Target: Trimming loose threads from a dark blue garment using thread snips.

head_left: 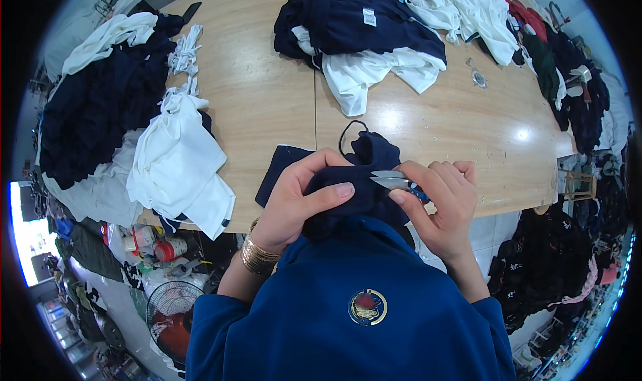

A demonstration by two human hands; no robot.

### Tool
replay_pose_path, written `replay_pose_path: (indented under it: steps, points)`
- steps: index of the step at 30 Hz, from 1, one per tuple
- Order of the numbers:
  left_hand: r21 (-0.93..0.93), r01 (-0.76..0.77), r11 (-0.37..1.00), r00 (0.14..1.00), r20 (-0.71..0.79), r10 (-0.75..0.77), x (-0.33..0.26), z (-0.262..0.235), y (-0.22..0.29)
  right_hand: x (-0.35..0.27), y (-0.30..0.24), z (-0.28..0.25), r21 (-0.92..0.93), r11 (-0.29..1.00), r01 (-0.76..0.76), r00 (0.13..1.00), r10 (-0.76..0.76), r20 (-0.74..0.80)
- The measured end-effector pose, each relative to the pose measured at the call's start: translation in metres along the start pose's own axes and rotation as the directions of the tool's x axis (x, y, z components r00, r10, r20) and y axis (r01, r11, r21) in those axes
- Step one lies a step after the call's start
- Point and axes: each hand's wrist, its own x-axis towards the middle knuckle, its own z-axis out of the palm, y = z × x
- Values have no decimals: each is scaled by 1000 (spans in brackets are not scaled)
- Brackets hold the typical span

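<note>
A dark navy garment is bunched up at the table's near edge, with a thin dark cord looping out beyond it. My left hand grips the cloth, its thumb pressed on top. In my right hand is a pair of thread snips; the fingers are closed round it. Its metal blades point left and lie close against the navy cloth, slightly apart. Part of the cloth spreads flat to the left of my left hand. Whether a thread lies between the blades is too small to tell.
Navy and white garments are piled at the table's far middle. More clothing heaps on the left, beside a white garment. A small metal item lies at the right. A fan stands below left; dark clothes hang low right.
</note>
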Motion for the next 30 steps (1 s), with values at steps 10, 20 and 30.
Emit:
replay_pose_path:
  steps: [10,20,30]
  points:
    - [48,-11,999,1000,23,9,-2,1,2,4,-2,0,-25,998,53,998,-52,34]
    - [25,16,1000,1000,3,-16,-1,0,0,5,-5,0,-54,995,81,997,-80,8]
    - [-152,-2,988,997,78,14,-1,0,3,2,-3,-1,-71,996,55,998,-55,-2]
